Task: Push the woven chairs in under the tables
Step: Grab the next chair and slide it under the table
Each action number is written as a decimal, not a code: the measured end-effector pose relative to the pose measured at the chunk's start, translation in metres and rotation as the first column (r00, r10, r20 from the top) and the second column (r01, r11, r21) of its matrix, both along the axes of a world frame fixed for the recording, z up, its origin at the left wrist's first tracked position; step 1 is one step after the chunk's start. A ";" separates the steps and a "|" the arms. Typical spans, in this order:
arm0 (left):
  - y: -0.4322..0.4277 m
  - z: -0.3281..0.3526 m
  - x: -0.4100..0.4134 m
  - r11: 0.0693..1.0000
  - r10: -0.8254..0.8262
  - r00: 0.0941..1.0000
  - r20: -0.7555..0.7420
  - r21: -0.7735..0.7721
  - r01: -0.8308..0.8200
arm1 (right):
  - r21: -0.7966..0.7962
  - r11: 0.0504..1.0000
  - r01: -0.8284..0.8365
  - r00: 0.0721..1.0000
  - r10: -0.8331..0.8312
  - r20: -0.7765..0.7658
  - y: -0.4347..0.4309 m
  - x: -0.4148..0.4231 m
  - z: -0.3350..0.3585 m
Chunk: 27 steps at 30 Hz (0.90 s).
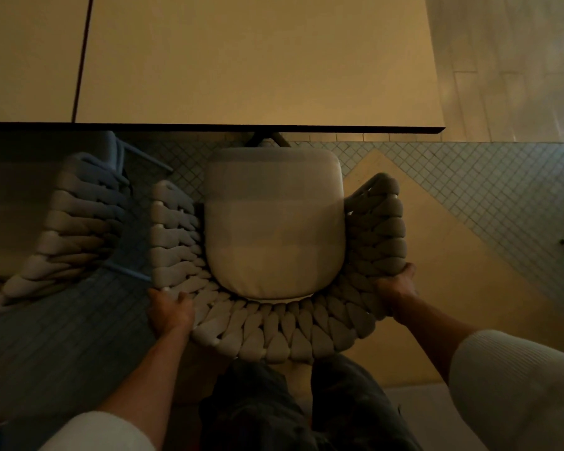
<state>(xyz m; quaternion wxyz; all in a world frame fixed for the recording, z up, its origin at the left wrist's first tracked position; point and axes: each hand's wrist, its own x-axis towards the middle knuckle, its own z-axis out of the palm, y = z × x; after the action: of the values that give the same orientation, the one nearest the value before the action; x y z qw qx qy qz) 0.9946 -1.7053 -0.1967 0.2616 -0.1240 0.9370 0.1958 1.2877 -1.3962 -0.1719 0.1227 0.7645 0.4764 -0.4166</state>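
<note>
Ribbed white sleeves (518, 385) nearest, over dark trousers (258, 405). At the back-left rim of the woven chair (274, 333), left hand (170, 312) curled round the thick braid; at the back-right rim, right hand (396, 289) clasping it likewise. Inside the chair's curved woven shell, pale seat cushion (274, 222), lying flat. Beyond, cushion's front near the table (258, 66) edge, whole seat clear of it. Just beside on the left, second woven chair (75, 216), front end at the neighbouring table (30, 60) edge. Small-tiled floor (485, 196) beneath
</note>
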 end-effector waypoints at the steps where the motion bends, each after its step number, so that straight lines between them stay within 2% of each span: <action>1: -0.001 0.000 0.000 1.000 -0.001 1.000 -0.004 -0.004 0.001 | 0.002 1.000 -0.003 1.000 0.003 0.002 -0.001 0.000 -0.001; 11: -0.020 0.006 -0.011 0.998 0.053 0.999 -0.009 -0.033 -0.053 | 0.010 1.000 -0.029 0.996 0.030 -0.084 -0.022 -0.015 -0.003; 19: -0.024 -0.001 -0.059 1.000 0.014 0.999 -0.036 0.014 -0.014 | 0.035 0.999 -0.031 0.994 0.035 -0.101 -0.020 -0.056 -0.002; 27: -0.010 -0.006 -0.094 0.998 -0.029 0.999 -0.042 0.053 0.032 | -0.010 0.995 0.103 0.987 -0.103 -0.119 -0.005 -0.079 -0.014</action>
<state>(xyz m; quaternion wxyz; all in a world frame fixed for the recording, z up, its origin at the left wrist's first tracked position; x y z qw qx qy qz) 0.9009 -1.7151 -0.2026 0.2483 -0.0985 0.9384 0.2192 1.2087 -1.4015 -0.1858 0.0736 0.7616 0.4419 -0.4683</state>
